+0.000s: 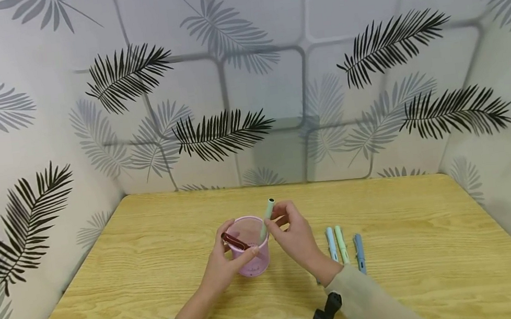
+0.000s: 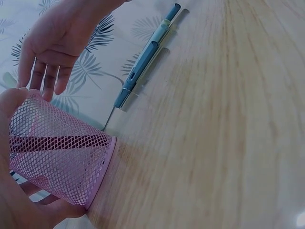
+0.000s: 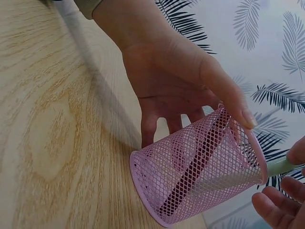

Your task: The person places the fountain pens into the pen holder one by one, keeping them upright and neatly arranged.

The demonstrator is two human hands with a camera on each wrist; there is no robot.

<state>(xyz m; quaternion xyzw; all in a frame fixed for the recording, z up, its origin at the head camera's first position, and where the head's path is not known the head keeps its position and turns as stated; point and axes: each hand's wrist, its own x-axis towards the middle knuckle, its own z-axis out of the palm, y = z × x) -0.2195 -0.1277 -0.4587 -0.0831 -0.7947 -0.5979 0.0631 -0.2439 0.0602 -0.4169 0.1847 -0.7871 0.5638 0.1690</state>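
A pink mesh pen cup stands upright on the wooden table. My left hand grips it, thumb along the near rim and fingers around the far left side. Inside leans a dark red pen, its top over the left rim; its length shows through the mesh in the right wrist view. At the right rim my right hand pinches a light green pen between thumb and fingers. That pen slants, its lower part within the cup and its upper end sticking out above.
Right of the right hand lie a light blue pen, a pale green pen and a darker blue pen, roughly side by side on the table. The right forearm covers part of that area. A leaf-patterned backdrop rises behind the table.
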